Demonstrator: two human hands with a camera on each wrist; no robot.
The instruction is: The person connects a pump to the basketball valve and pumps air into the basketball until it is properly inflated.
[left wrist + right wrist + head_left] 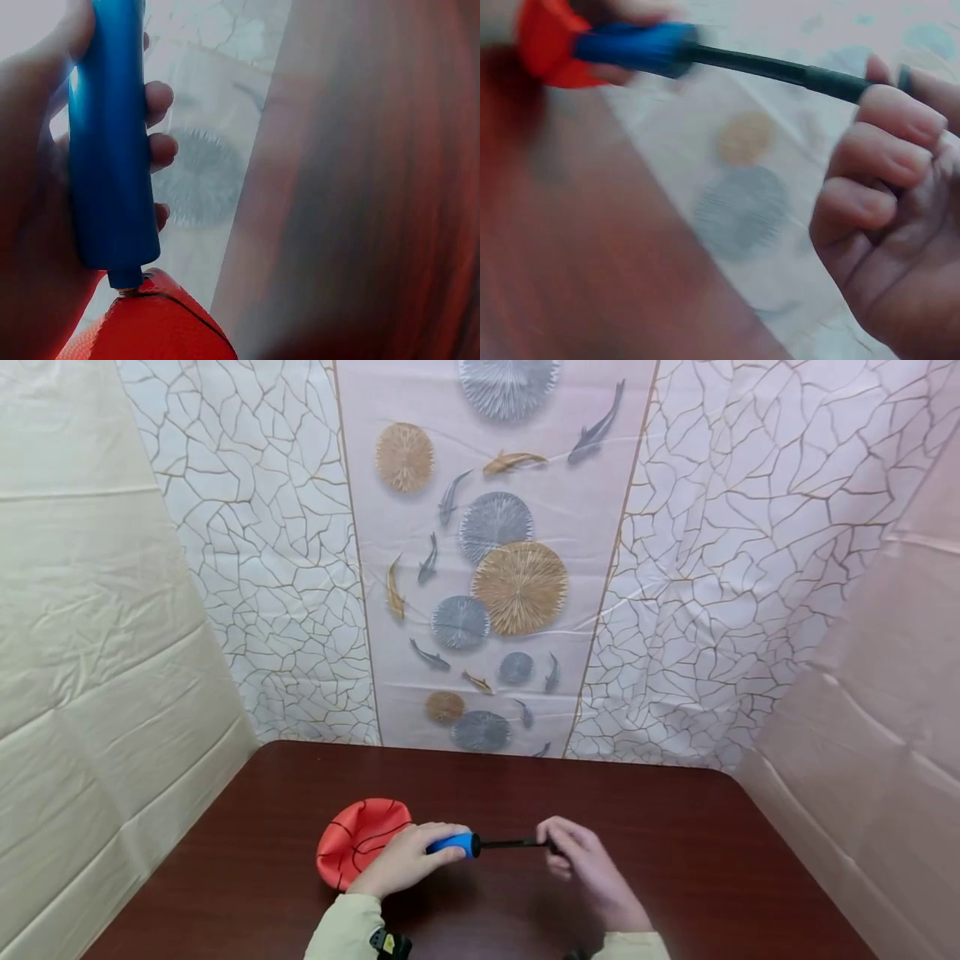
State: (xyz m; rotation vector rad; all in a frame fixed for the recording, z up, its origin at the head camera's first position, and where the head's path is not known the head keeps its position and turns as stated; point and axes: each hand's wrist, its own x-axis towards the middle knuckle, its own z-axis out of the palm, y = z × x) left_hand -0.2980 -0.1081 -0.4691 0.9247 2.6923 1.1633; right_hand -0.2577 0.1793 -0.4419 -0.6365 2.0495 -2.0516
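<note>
Pump seems well inside the table edges.

Blue pump (in fingers), red ball

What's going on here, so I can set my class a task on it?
A person's left grip holds a blue, cylindrical, plastic-looking hand pump, its nozzle end meeting a dented red ball with black lines. The right grip holds the far end of the pump's thin, extended black rod, above a dark red-brown table.
</note>
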